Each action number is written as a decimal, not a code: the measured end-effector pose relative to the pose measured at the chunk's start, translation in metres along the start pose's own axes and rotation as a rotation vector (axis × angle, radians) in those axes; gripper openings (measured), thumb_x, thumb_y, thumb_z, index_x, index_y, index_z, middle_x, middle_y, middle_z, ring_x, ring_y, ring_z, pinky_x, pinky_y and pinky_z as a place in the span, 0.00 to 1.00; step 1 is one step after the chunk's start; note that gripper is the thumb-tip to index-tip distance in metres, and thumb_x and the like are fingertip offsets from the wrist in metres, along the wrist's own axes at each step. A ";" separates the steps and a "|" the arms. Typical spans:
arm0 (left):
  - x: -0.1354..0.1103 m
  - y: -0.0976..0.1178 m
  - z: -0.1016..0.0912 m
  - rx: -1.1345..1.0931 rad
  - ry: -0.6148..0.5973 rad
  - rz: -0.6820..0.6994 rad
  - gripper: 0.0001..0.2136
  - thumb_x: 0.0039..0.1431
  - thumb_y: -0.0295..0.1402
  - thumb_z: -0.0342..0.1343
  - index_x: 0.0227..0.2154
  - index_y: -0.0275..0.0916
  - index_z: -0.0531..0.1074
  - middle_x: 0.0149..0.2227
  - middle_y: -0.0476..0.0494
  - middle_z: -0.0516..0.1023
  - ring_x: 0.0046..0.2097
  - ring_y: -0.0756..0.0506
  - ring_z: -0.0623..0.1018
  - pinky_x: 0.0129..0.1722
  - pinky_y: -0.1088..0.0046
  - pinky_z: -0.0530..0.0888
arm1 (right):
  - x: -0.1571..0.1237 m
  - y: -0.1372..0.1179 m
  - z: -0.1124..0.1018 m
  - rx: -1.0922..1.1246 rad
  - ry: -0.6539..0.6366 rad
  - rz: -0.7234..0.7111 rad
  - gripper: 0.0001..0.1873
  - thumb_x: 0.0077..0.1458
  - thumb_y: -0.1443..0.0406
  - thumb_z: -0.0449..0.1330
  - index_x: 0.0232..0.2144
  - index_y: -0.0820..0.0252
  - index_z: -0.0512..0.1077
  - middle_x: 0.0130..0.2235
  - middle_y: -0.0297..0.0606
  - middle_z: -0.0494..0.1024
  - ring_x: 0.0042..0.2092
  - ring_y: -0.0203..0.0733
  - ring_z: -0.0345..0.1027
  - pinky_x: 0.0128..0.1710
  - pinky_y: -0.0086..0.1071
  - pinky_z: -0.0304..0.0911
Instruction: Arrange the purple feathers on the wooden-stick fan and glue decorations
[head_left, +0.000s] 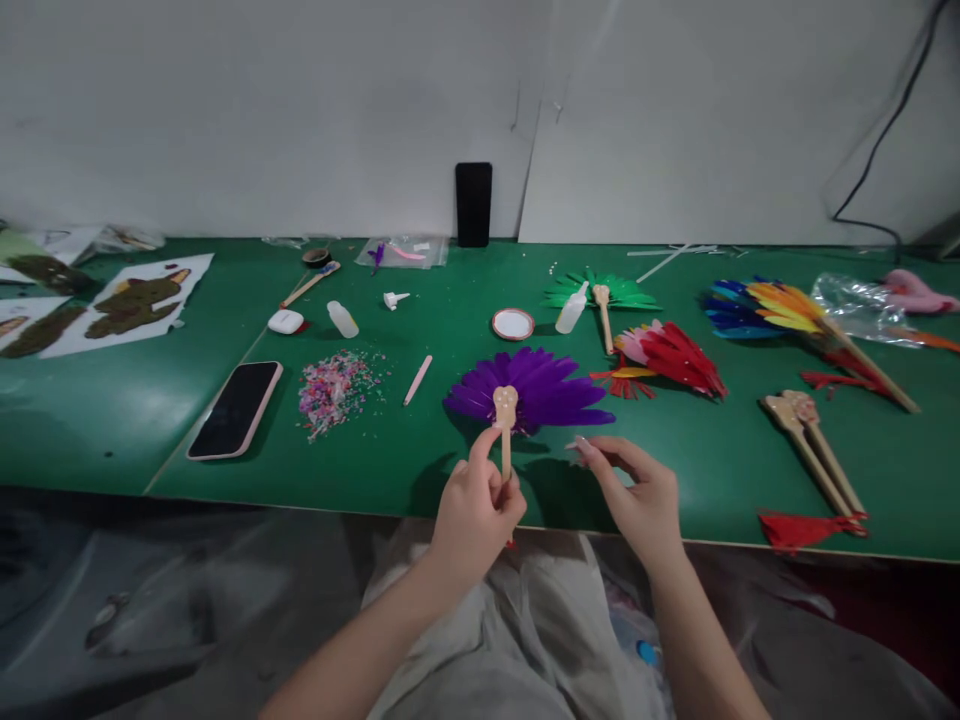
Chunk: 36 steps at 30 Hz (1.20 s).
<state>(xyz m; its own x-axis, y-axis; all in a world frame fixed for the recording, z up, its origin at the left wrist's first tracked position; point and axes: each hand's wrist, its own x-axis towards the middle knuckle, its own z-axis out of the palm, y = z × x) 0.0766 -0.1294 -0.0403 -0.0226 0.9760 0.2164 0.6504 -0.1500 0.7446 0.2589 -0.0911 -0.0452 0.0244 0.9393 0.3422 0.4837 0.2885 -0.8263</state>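
Note:
My left hand (480,505) is wrapped round the wooden handle of a purple feather fan (559,395). The fan's feathers spread upward above the green table, and pale dots sit on the wide head of its handle. Just right of the fan, my right hand (637,485) has thumb and finger pinched together. Something small and whitish shows at those fingertips, too small to name. To the left lie a pink stick (418,380) and a pile of multicoloured bits (336,395). Beyond the fan are a small white dish (513,324) and a white squeeze bottle (572,308).
A green feather fan (602,300), a red feather bundle (679,360), a blue and yellow one (787,305) and bare wooden handles (814,450) lie rightward. Leftward are a phone (235,410) and another bottle (343,320). A dark phone (473,205) leans against the wall.

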 end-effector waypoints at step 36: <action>0.003 -0.007 -0.015 -0.025 0.175 0.055 0.24 0.54 0.25 0.51 0.54 0.41 0.55 0.18 0.62 0.55 0.18 0.55 0.57 0.21 0.82 0.61 | -0.023 -0.005 0.043 -0.717 -0.321 -0.341 0.25 0.63 0.56 0.49 0.60 0.56 0.62 0.65 0.53 0.53 0.66 0.57 0.44 0.60 0.58 0.41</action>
<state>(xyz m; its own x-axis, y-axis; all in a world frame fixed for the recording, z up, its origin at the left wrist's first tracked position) 0.0603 -0.1282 -0.0354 -0.1208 0.9244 0.3619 0.6355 -0.2081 0.7436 0.2184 -0.1060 -0.0685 -0.4197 0.8607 0.2881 0.8587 0.4794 -0.1813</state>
